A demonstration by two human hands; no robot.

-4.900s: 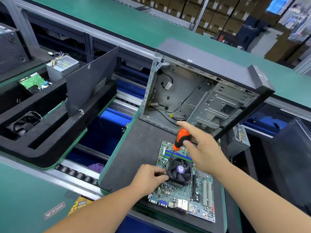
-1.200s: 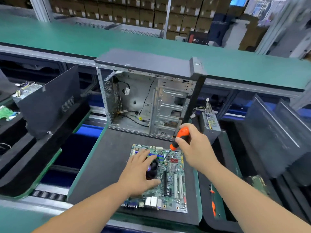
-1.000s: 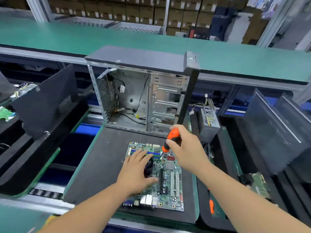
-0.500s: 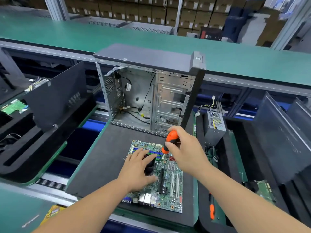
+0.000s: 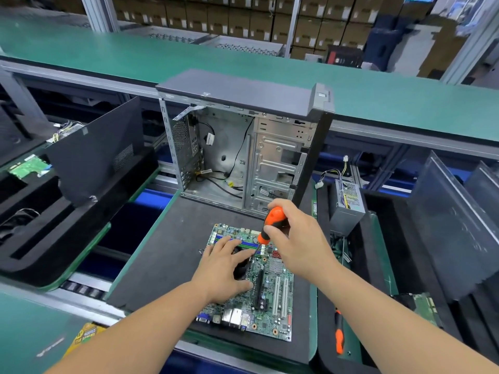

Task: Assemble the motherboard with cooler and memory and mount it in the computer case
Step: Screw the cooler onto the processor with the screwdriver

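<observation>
A green motherboard (image 5: 272, 300) lies flat on a dark mat (image 5: 162, 263) in front of me. My left hand (image 5: 224, 271) rests on the black cooler (image 5: 241, 268), covering most of it, fingers spread. My right hand (image 5: 299, 244) grips an orange-handled screwdriver (image 5: 271, 225), its shaft pointing down at the board just right of the cooler. Blue and green memory slots (image 5: 249, 242) run along the board's far edge. Behind the board, the open computer case (image 5: 243, 149) stands upright, bare inside apart from loose cables.
A power supply (image 5: 347, 205) with loose wires stands to the right of the case. A second orange screwdriver (image 5: 339, 333) lies in the right tray. Dark side panels lean at left (image 5: 94, 149) and right (image 5: 453, 225). Another green board (image 5: 28, 167) sits far left.
Both hands have stayed on the board, with the left over the cooler rather than at its near-left corner. The screwdriver tip has shifted to the cooler's far right side. The camera drifted.
</observation>
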